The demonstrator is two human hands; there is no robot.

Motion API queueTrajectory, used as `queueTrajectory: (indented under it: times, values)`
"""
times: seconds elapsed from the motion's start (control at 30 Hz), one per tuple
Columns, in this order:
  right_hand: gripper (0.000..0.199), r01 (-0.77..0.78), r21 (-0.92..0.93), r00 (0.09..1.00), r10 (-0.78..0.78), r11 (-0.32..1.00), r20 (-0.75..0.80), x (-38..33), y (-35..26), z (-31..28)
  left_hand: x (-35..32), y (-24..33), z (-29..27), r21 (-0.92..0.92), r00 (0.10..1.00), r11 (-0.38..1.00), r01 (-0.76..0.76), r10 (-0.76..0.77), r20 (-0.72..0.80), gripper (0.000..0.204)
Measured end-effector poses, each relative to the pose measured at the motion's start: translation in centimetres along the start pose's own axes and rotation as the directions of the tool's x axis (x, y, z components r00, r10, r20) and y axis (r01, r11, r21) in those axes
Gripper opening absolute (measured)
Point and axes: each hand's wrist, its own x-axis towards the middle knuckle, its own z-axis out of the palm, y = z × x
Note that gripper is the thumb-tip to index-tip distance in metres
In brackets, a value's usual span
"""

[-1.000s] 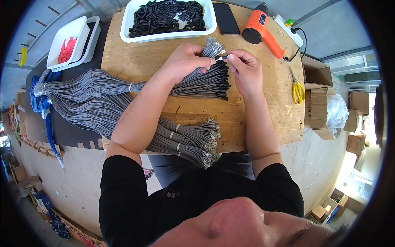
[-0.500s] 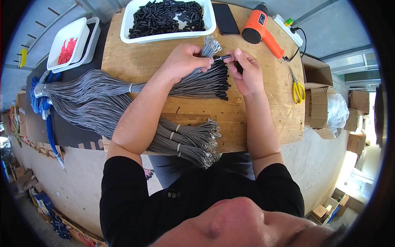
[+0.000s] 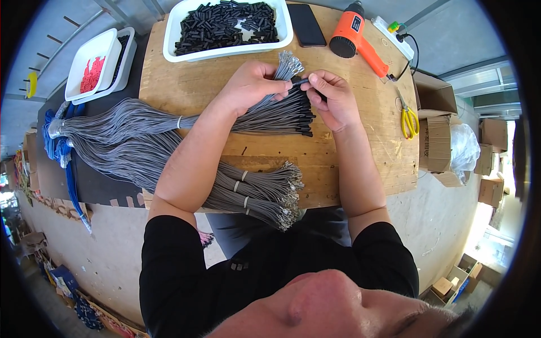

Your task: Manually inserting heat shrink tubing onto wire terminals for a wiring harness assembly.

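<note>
My left hand is closed on a small bunch of grey wires, their bare metal terminals fanning out above the fingers. Between its thumb and fingertip, one wire's end points to the right. My right hand pinches a short black sleeve at that wire's end, close to the left fingertips. Something dark shows in the curled right fingers, mostly hidden. Under both hands lies a spread of grey wires with black sleeved ends. Nearer to me rest several tied grey wire bundles with bare metal ends.
A white tub of black sleeves stands at the back, beside a black phone. An orange heat gun, a power strip and yellow-handled scissors lie to the right. Far left, a white tray holds red pieces.
My right hand has moved slightly left, bringing the black sleeve onto the wire's end, where metal showed before. My left hand has stayed nearly still.
</note>
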Motion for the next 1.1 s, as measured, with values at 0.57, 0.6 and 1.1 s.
queueTrajectory:
  times: [0.57, 0.6, 1.1]
  values:
    - [0.018, -0.058, 0.055, 0.997, 0.055, 0.997, 0.054, 0.0, 0.0, -0.1, 0.0, 0.1, -0.1, 0.018, 1.0, 1.0, 0.004, -0.005, 0.026, 0.02]
    - [0.018, -0.06, 0.056, 0.997, 0.057, 0.997, 0.054, 0.0, 0.0, -0.2, 0.0, 0.1, -0.1, 0.019, 1.0, 1.0, 0.005, -0.005, 0.027, 0.02]
    - [0.014, 0.143, -0.145, 0.982, -0.158, 0.979, -0.099, -0.1, 0.1, 0.8, 0.0, 0.0, 0.6, 0.163, 0.998, 0.985, -0.066, 0.064, 0.014, 0.021]
